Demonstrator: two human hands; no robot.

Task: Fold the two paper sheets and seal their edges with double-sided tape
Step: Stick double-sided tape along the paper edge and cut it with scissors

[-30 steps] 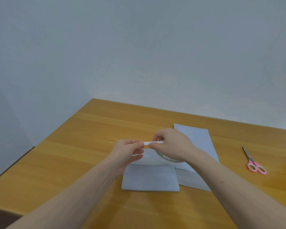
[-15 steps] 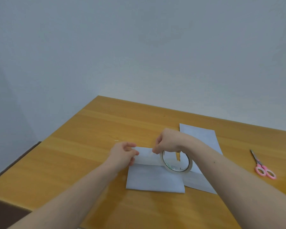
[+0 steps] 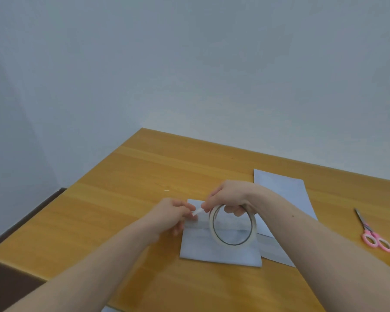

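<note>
A folded white paper sheet (image 3: 218, 253) lies on the wooden table (image 3: 126, 199) in front of me. A second white sheet (image 3: 286, 190) lies behind and to its right, partly under my right arm. My right hand (image 3: 230, 197) holds a roll of double-sided tape (image 3: 232, 225) upright above the folded sheet, fingers through its ring. My left hand (image 3: 173, 215) pinches the short free end of the tape (image 3: 197, 212) just left of the roll.
Pink-handled scissors (image 3: 373, 234) lie shut on the table at the right. A small white scrap (image 3: 166, 190) lies on the wood beyond my left hand. The table's left edge drops to a dark floor, with a grey wall behind.
The roll, hidden under my right hand a second ago, now hangs in full view. The long strip between my hands has become a short tab. Both hands came lower and closer to the folded sheet.
</note>
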